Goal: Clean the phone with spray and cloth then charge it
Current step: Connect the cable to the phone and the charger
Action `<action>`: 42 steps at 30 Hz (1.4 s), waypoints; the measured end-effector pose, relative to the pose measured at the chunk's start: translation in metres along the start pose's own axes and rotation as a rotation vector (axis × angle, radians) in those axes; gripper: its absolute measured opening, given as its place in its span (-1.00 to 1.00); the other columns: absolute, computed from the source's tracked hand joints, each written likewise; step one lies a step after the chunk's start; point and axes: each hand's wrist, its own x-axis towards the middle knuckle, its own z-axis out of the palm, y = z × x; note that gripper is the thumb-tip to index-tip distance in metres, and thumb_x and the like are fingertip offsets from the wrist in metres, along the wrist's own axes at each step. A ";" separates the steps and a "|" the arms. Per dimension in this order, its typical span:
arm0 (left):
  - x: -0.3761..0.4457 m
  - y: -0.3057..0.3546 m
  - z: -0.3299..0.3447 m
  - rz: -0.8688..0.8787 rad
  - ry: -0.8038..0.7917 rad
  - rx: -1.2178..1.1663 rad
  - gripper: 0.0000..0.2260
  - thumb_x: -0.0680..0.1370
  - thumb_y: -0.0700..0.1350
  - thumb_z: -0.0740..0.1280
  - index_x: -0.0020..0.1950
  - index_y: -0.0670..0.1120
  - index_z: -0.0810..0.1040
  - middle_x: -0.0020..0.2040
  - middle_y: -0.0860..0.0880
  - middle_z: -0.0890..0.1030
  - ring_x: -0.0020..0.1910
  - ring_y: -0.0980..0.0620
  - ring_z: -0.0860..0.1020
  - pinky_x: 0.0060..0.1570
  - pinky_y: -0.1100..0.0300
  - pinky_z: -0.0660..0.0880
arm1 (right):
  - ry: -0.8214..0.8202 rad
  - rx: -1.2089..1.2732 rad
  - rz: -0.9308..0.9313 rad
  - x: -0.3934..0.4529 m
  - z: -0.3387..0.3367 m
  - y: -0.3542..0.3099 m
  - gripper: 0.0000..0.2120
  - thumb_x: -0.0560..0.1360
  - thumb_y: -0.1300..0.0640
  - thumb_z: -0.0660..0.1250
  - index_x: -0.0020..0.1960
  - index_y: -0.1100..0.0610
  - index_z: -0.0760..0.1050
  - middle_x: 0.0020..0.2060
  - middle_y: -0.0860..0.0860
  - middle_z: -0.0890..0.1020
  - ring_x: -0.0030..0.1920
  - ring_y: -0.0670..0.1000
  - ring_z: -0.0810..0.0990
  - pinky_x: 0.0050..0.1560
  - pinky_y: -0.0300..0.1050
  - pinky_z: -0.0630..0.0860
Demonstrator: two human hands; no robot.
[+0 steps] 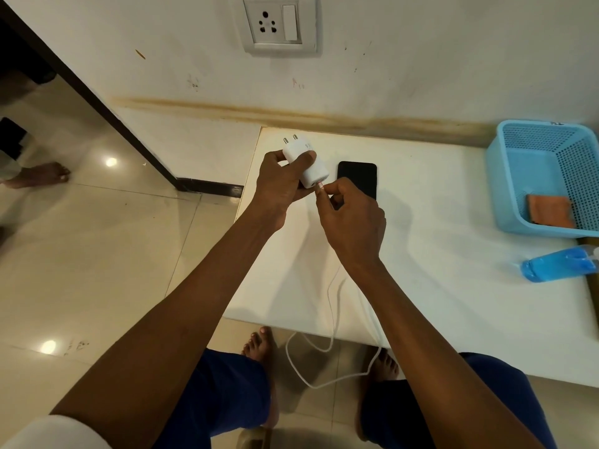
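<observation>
Both hands met above the near-left part of the bench [437,222], the person standing close against its front edge. From where I stood, the right hand [351,218] pinched the small plug at the end of a white cable [332,319] between thumb and fingertips, holding it right at the base of the charger [308,166]. Whether the plug was already seated in the port I could not tell. The rest of the cable trailed back over the bench edge and hung in a loop near the person's feet.

Just beyond and to the left, the left hand [282,183] gripped the white charger round its body, its two pins pointing up and away toward the wall. The charger's long axis ran roughly in line with the cable plug, which is what the join seemed to depend on.

A little further back, the black phone [357,181] lay flat on the bench, touching neither hand, its near end partly hidden behind the right hand and its length running away from the person. The right hand was the nearer to it.

Off to the right lay a blue spray bottle [557,264] on its side, and beyond it a blue basket [505,176] holding an orange cloth [549,212]. High on the wall sat the socket [275,22], almost straight beyond the charger's pins.
</observation>
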 end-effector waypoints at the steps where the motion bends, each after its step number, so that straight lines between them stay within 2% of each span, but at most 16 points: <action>1: -0.001 0.000 0.000 -0.009 -0.013 -0.010 -0.55 0.54 -0.14 0.45 0.35 -0.21 0.37 0.23 -0.21 0.58 0.09 -0.18 0.66 -0.01 -0.02 0.65 | -0.001 0.008 0.002 0.000 0.000 0.000 -0.84 0.56 -0.08 0.33 -0.12 -0.02 0.53 -0.41 -0.17 0.48 -0.36 -0.05 0.50 -0.34 -0.18 0.40; 4: 0.000 0.001 0.000 -0.017 -0.041 -0.033 -0.55 0.54 -0.15 0.44 0.36 -0.20 0.36 0.23 -0.20 0.59 0.10 -0.19 0.66 -0.06 0.03 0.65 | 0.004 0.021 0.000 0.001 0.000 0.000 -0.84 0.56 -0.08 0.33 -0.11 -0.02 0.53 -0.40 -0.14 0.51 -0.36 -0.04 0.51 -0.32 -0.15 0.44; 7: 0.000 0.002 0.001 -0.006 -0.044 -0.013 -0.55 0.54 -0.14 0.45 0.35 -0.19 0.37 0.23 -0.20 0.59 0.10 -0.17 0.66 -0.09 0.07 0.65 | -0.001 0.020 0.008 0.001 0.002 0.001 -0.85 0.56 -0.11 0.32 -0.13 -0.07 0.48 -0.44 -0.19 0.46 -0.39 -0.10 0.49 -0.35 -0.21 0.39; 11: 0.001 0.006 -0.005 -0.040 -0.082 -0.050 -0.55 0.54 -0.16 0.44 0.37 -0.25 0.41 0.22 -0.24 0.60 0.10 -0.21 0.66 0.00 0.00 0.63 | -0.068 0.037 0.038 0.004 0.003 0.004 -0.84 0.53 -0.24 0.29 -0.14 -0.20 0.42 -0.40 -0.27 0.50 -0.34 -0.21 0.52 -0.35 -0.27 0.34; 13: 0.002 0.007 -0.008 -0.055 -0.089 -0.072 -0.60 0.55 -0.16 0.43 0.33 -0.29 0.47 0.23 -0.26 0.60 0.09 -0.22 0.66 0.04 -0.01 0.62 | -0.139 0.021 0.057 0.005 0.004 0.006 -0.80 0.50 -0.32 0.26 -0.13 -0.22 0.41 -0.40 -0.26 0.51 -0.34 -0.20 0.53 -0.33 -0.23 0.40; 17: 0.004 0.008 -0.012 -0.069 -0.058 -0.087 -0.61 0.55 -0.15 0.42 0.32 -0.29 0.49 0.16 -0.21 0.61 0.04 -0.17 0.66 0.09 0.00 0.62 | -0.188 -0.039 0.027 0.003 0.006 0.008 -0.72 0.54 -0.26 0.25 -0.16 -0.09 0.53 -0.39 -0.24 0.50 -0.31 -0.08 0.55 -0.22 -0.08 0.57; 20: 0.003 0.007 -0.012 -0.073 -0.060 -0.077 -0.63 0.57 -0.15 0.40 0.32 -0.28 0.48 0.14 -0.20 0.61 0.03 -0.17 0.65 0.14 -0.03 0.60 | -0.136 -0.055 -0.037 0.003 0.006 0.007 -0.66 0.58 -0.16 0.26 -0.19 0.05 0.60 -0.38 -0.12 0.59 -0.34 -0.01 0.56 -0.26 -0.03 0.58; 25: 0.000 0.003 -0.007 -0.052 -0.083 -0.039 -0.60 0.58 -0.16 0.38 0.35 -0.31 0.44 0.21 -0.27 0.58 0.03 -0.19 0.63 0.07 -0.02 0.60 | -0.117 -0.114 -0.065 0.002 0.006 0.006 -0.62 0.59 -0.12 0.26 -0.24 0.09 0.63 -0.42 -0.03 0.60 -0.39 0.01 0.53 -0.31 -0.05 0.55; 29: 0.002 0.006 -0.007 -0.044 -0.062 -0.048 -0.56 0.56 -0.15 0.41 0.36 -0.32 0.41 0.20 -0.29 0.59 0.02 -0.23 0.63 0.05 -0.03 0.61 | -0.142 -0.065 -0.055 0.003 0.005 0.005 -0.62 0.58 -0.19 0.25 -0.17 0.07 0.64 -0.35 -0.08 0.64 -0.31 0.00 0.59 -0.24 -0.02 0.60; 32: 0.004 0.008 -0.011 -0.044 -0.041 -0.058 -0.68 0.55 -0.16 0.43 0.22 -0.29 0.49 0.07 -0.23 0.61 -0.04 -0.23 0.65 0.06 -0.08 0.62 | -0.212 0.017 -0.022 0.007 0.001 0.007 -0.55 0.54 -0.35 0.18 -0.18 -0.03 0.62 -0.37 -0.20 0.59 -0.30 -0.07 0.59 -0.23 -0.07 0.58; 34: 0.005 0.010 -0.014 -0.063 -0.021 -0.078 -0.68 0.53 -0.17 0.44 0.20 -0.30 0.50 0.05 -0.22 0.61 -0.06 -0.23 0.65 0.08 -0.13 0.61 | -0.224 0.083 0.054 0.012 -0.003 0.010 -0.49 0.53 -0.38 0.13 -0.18 0.01 0.61 -0.38 -0.15 0.61 -0.32 -0.08 0.59 -0.21 -0.04 0.59; 36: 0.007 0.012 -0.019 -0.085 0.002 -0.074 -0.61 0.52 -0.17 0.46 0.25 -0.35 0.49 0.09 -0.25 0.59 -0.08 -0.24 0.64 0.09 -0.16 0.60 | -0.206 0.133 0.105 0.016 -0.005 0.015 -0.55 0.55 -0.31 0.16 -0.15 0.02 0.61 -0.36 -0.14 0.63 -0.31 -0.08 0.61 -0.16 -0.01 0.60; 39: 0.009 0.016 -0.028 -0.089 0.012 -0.047 -0.60 0.51 -0.16 0.47 0.26 -0.34 0.52 0.08 -0.25 0.59 -0.11 -0.21 0.63 0.09 -0.09 0.61 | -0.222 0.238 0.182 0.018 -0.007 0.018 -0.72 0.56 -0.21 0.23 -0.12 -0.08 0.62 -0.33 -0.28 0.63 -0.35 -0.10 0.61 -0.19 -0.08 0.58; 42: 0.012 0.019 -0.035 -0.079 0.008 -0.023 -0.60 0.50 -0.16 0.47 0.26 -0.34 0.54 0.11 -0.24 0.59 -0.06 -0.18 0.61 -0.03 0.01 0.62 | -0.270 0.394 0.241 0.017 -0.007 0.013 -0.85 0.57 -0.12 0.29 -0.03 -0.13 0.62 -0.26 -0.20 0.68 -0.38 -0.08 0.61 -0.26 -0.13 0.57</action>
